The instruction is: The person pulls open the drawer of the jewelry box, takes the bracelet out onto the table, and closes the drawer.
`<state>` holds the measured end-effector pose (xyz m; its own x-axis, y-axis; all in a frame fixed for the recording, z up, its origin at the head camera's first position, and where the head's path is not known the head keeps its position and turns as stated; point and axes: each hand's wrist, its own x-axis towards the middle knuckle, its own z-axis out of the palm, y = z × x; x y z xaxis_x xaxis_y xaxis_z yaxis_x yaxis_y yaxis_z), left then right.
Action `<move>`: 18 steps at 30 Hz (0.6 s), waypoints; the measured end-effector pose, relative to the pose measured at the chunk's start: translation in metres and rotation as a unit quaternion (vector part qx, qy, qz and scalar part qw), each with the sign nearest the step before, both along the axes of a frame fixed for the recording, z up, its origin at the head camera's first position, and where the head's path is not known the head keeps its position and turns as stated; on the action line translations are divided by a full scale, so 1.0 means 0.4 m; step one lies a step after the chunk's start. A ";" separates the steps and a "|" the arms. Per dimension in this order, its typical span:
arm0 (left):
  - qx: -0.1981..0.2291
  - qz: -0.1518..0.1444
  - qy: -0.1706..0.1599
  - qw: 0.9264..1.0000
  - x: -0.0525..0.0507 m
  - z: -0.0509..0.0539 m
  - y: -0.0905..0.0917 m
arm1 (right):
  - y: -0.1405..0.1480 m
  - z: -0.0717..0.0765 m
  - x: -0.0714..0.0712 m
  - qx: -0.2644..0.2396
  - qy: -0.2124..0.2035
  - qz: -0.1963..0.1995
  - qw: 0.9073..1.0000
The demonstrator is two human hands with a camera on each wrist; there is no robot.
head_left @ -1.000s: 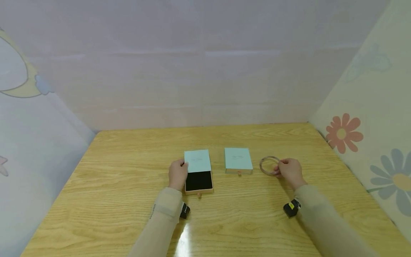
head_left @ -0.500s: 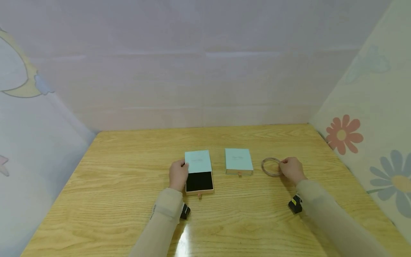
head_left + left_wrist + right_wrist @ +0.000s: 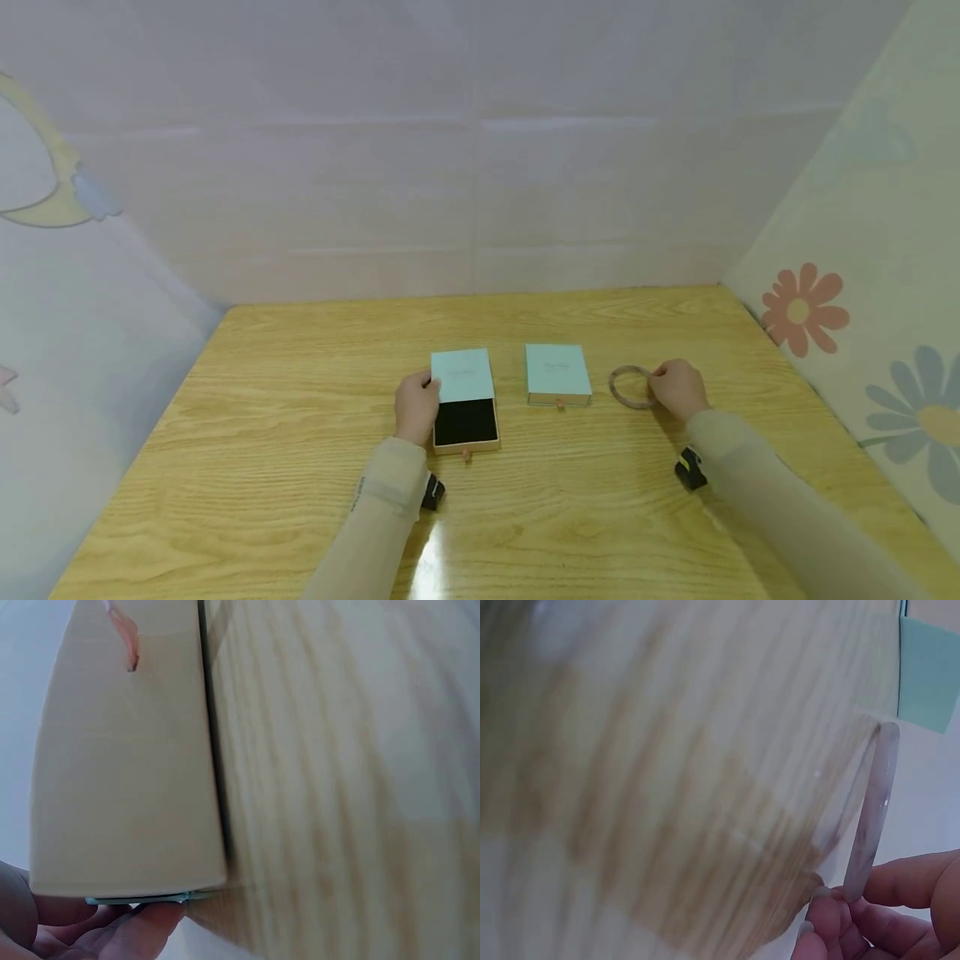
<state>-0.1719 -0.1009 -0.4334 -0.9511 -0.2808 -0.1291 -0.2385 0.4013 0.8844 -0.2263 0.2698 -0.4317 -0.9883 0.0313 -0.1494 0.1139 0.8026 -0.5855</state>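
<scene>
A pale mint drawer box (image 3: 462, 377) stands on the table with its drawer (image 3: 466, 423) slid partway out toward me, showing a black lining. My left hand (image 3: 416, 408) grips the box at its left side, the thumb over the top edge. In the left wrist view the beige drawer front (image 3: 127, 772) with its small ribbon tab (image 3: 127, 641) hides part of the fingers. Over on the right, my right hand (image 3: 679, 388) pinches the right side of a pale, mottled bangle (image 3: 619, 401). In the right wrist view, the bangle (image 3: 871, 817) tilts, its near side lifted above the table.
A second mint box (image 3: 557, 372), closed, with a small tab (image 3: 560, 406) at its front, stands between the open box and the bangle. The wooden table (image 3: 540, 517) meets a pale back wall and printed side hangings.
My right hand has shifted slightly away from me, with the fingertips no longer showing inside the bangle. The bangle sits slightly farther right. My left hand and both boxes stay put.
</scene>
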 end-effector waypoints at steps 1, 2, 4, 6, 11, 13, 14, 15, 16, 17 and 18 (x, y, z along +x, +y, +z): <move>-0.001 0.000 0.000 1.000 0.000 0.000 0.000 | -0.001 0.001 0.000 0.003 0.001 0.002 1.000; -0.002 0.001 0.001 1.000 0.000 0.000 0.000 | -0.003 0.003 0.000 0.008 0.003 0.003 1.000; -0.003 0.001 0.001 1.000 0.001 0.003 0.001 | -0.006 0.006 0.000 0.015 0.004 0.005 1.000; 0.000 0.001 0.000 1.000 0.002 0.004 0.002 | -0.007 0.008 0.001 0.022 0.004 0.006 1.000; 0.006 0.002 -0.002 1.000 0.001 0.002 0.001 | -0.010 0.009 0.003 0.031 0.006 0.012 0.999; 0.006 0.004 -0.002 1.000 0.001 0.001 0.000 | -0.011 0.008 0.001 0.032 0.006 0.014 0.999; 0.006 0.005 -0.001 1.000 0.002 0.001 -0.001 | -0.011 0.007 0.000 0.031 0.006 0.015 0.999; 0.006 0.006 0.000 1.000 0.002 0.001 -0.002 | -0.012 0.006 -0.001 0.031 0.006 0.015 0.999; 0.006 0.006 -0.001 1.000 0.003 0.001 -0.004 | -0.012 0.005 -0.002 0.029 0.005 0.015 0.999; 0.006 0.007 -0.001 1.000 0.003 0.000 -0.005 | -0.013 0.003 -0.004 0.028 0.006 0.016 0.999; 0.006 0.008 -0.002 1.000 0.003 0.000 -0.006 | -0.013 0.001 -0.005 0.028 0.006 0.017 0.999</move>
<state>-0.1706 -0.1032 -0.4332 -0.9459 -0.2944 -0.1363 -0.2481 0.3859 0.8886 -0.2285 0.2646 -0.4312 -0.9907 0.0063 -0.1357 0.0794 0.8375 -0.5407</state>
